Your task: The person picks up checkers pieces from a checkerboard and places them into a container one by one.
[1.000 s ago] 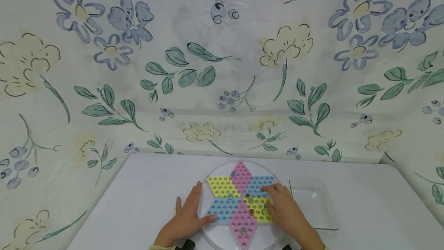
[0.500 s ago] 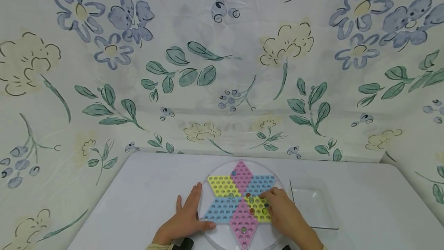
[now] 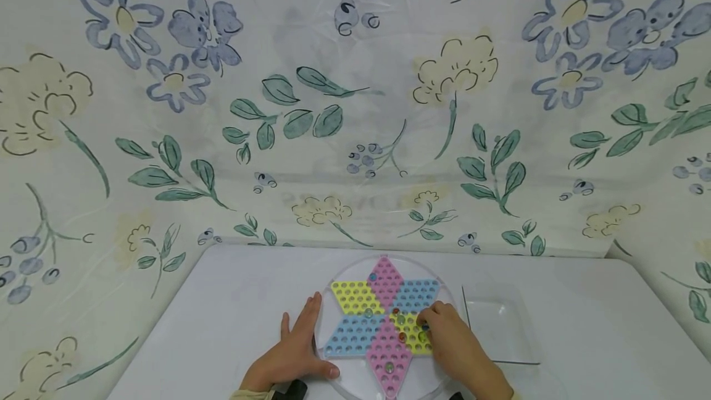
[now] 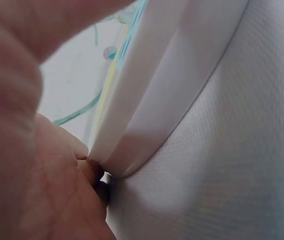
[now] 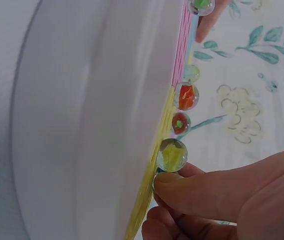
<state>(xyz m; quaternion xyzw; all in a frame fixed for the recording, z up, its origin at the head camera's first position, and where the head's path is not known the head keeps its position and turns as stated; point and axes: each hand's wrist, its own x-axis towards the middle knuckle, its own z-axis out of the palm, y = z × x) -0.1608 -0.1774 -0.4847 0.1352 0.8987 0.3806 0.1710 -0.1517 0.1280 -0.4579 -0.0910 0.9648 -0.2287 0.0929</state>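
A round white Chinese checkers board (image 3: 345,376) with a pink, yellow and blue star lies on the table. My left hand (image 3: 293,350) rests against its left rim, fingers straight and thumb spread near the lower left edge. Over the right yellow section, my right hand (image 3: 454,341) pinches a bluish marble (image 5: 157,181) between thumb and fingers, at the board's surface; the fingers hide most of it. Beside it sits a yellow marble (image 5: 172,155). Also standing in holes are a small red-green marble (image 5: 180,123), an orange-red marble (image 5: 186,96) and several clear ones.
A clear square tray (image 3: 502,320) stands right of the board on the white table (image 3: 589,326). A floral cloth (image 3: 355,110) hangs behind and at both sides. One blue marble (image 3: 373,277) sits in the top pink section.
My right hand has come down from the upper right blue section to the yellow one, its fingers now around a bluish marble. The left thumb has drawn back slightly from the blue section.
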